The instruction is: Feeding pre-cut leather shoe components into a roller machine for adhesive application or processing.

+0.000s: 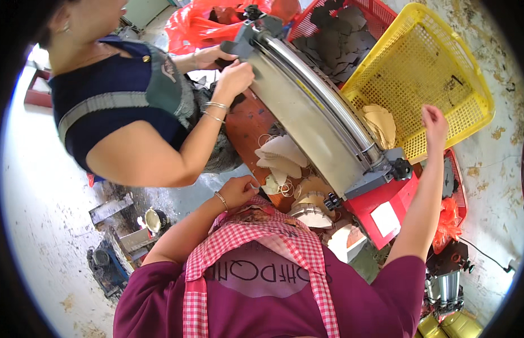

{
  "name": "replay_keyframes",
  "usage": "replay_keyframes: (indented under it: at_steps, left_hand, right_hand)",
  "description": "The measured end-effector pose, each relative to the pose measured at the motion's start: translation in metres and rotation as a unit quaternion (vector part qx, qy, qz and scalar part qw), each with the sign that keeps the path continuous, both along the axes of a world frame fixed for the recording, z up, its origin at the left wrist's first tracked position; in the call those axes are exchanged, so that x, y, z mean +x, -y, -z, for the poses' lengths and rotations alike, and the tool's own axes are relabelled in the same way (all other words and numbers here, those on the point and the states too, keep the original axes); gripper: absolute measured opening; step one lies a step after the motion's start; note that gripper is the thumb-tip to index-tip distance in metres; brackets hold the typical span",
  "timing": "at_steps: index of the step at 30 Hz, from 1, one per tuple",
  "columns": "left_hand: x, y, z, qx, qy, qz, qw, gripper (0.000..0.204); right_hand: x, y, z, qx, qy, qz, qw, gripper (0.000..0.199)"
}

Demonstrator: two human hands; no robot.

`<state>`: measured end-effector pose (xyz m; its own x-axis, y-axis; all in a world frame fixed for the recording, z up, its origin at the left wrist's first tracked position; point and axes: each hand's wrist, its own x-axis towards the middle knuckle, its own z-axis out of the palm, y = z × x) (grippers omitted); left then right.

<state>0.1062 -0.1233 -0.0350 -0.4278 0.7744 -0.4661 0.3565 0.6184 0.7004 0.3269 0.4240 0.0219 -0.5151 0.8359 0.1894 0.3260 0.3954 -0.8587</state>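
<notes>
My left hand (239, 191) is low by the near edge of the red-brown table (252, 127), fingers curled; whatever is in them, if anything, is hidden. Close by lie beige cut pieces (282, 158) with wavy edges and loose white loops of string. My right hand (435, 124) is raised over the yellow plastic basket (480, 107), its fingers bent together and nothing visible in them. Between my arms stands a roller machine (307, 118) with a broad metal plate and long shiny rollers. Behind its rollers, more beige pieces (380, 124) sit in the basket's near corner.
A co-worker (118, 96) at left has both hands on the machine's far end. Beyond it are a red basket (380, 17) of dark grey scraps and a red plastic bag (194, 28). Stacked beige pieces (312, 208) lie before me. A red end housing (380, 211) is beside my right arm.
</notes>
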Motion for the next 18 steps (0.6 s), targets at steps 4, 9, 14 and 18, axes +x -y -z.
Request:
replay_keyframes:
  at_steps: [4,9,14,18]
  left_hand:
    - [-0.002,0.023,0.022,0.042,0.022,0.064,0.997,0.022]
    - [-0.005,-0.006,0.010,0.064,-0.043,0.127,0.989,0.022]
    - [-0.014,-0.020,0.007,0.066,-0.018,0.220,0.973,0.022]
    - [-0.014,-0.010,-0.004,0.043,-0.003,0.269,0.962,0.025]
  right_hand:
    - [0.047,0.139,-0.064,-0.044,-0.162,0.047,0.985,0.024]
    - [0.094,0.301,-0.027,-0.122,-0.182,0.159,0.963,0.028]
    - [0.082,0.410,0.083,-0.020,0.238,0.066,0.969,0.039]
    - [0.068,0.424,0.111,0.136,0.336,0.067,0.930,0.064]
